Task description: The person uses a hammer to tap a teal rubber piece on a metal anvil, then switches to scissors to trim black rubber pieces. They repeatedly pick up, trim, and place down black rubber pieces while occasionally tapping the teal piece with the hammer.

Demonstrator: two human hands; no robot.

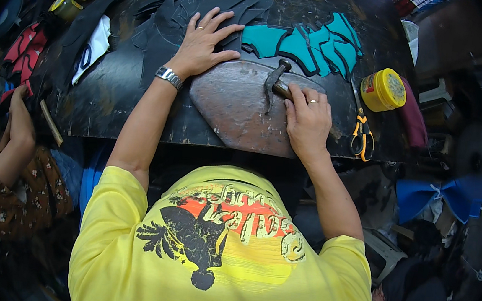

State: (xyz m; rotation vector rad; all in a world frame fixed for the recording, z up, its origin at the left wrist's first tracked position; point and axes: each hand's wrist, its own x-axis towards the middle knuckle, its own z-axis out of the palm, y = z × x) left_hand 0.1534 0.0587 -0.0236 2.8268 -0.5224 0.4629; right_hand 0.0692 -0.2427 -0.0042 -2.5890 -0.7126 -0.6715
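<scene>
My right hand (307,119) is closed around the handle of a dark metal hammer (274,80), whose head rests on a worn oval stone slab (231,108) at the near edge of the black table (109,106). My left hand (201,42), with a silver watch on the wrist, lies flat with fingers spread on a pile of black cut leather pieces (174,6) just beyond the slab. Teal cut pieces with dark edges (310,42) lie behind the hammer.
A yellow-lidded can (383,89) and orange-handled scissors (362,131) sit at the right of the table. Small tins (71,0) and red pieces (23,51) lie far left. Another person's arm (16,137) reaches the table's left corner. Blue material (444,194) lies at right.
</scene>
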